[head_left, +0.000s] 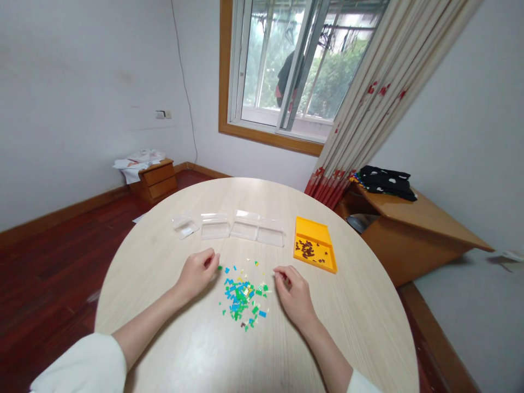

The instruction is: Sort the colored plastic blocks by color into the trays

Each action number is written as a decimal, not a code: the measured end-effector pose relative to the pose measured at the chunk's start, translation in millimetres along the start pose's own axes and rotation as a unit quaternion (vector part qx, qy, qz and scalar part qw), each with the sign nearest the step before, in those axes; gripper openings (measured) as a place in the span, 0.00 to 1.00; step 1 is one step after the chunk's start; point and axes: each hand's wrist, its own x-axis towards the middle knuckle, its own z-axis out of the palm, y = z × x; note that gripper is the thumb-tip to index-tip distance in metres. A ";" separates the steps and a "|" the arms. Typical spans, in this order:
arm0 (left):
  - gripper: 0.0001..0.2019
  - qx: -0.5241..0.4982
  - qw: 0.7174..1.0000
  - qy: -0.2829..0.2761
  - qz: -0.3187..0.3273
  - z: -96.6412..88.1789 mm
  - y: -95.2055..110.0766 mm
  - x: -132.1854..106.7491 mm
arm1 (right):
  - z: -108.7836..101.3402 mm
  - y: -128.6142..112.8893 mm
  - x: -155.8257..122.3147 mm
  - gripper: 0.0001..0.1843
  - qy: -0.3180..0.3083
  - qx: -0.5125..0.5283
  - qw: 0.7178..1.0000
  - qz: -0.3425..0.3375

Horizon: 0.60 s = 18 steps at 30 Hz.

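Note:
A loose pile of small building bricks (pixel 241 297), mostly green and blue with some yellow and white, lies on the round table between my hands. My left hand (pixel 199 274) rests to the left of the pile with its fingers curled closed; a green brick (pixel 220 268) is right by its fingertips. To the right of the pile, my right hand (pixel 293 290) has its thumb and forefinger drawn together beside a few pale bits. Whatever either hand may hold is hidden or too small to name.
Beyond the bricks stand several clear plastic boxes with lids up, among them a small box (pixel 185 226). An open yellow case (pixel 315 261) with dark brown bricks lies at the right. The pale round table (pixel 229 360) has a curved edge. A wooden cabinet (pixel 409 224) stands at the right.

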 end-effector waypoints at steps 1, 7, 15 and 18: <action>0.16 0.017 1.000 -0.005 0.012 1.8 -0.8 1.3 | -0.9 -0.2 -0.1 0.09 0.005 -0.004 1.000 0.000; 0.13 0.056 0.997 -0.023 0.046 9.5 -7.5 6.7 | 4.5 -1.9 1.6 0.09 -0.002 -0.009 1.000 -0.007; 0.07 0.000 0.997 -0.060 0.041 16.1 -1.9 10.7 | 11.9 -1.6 2.9 0.10 -0.019 -0.011 1.000 -0.010; 0.07 -0.031 0.998 -0.031 0.040 15.5 -4.0 11.5 | 11.5 2.5 3.7 0.11 -0.019 -0.008 1.000 0.001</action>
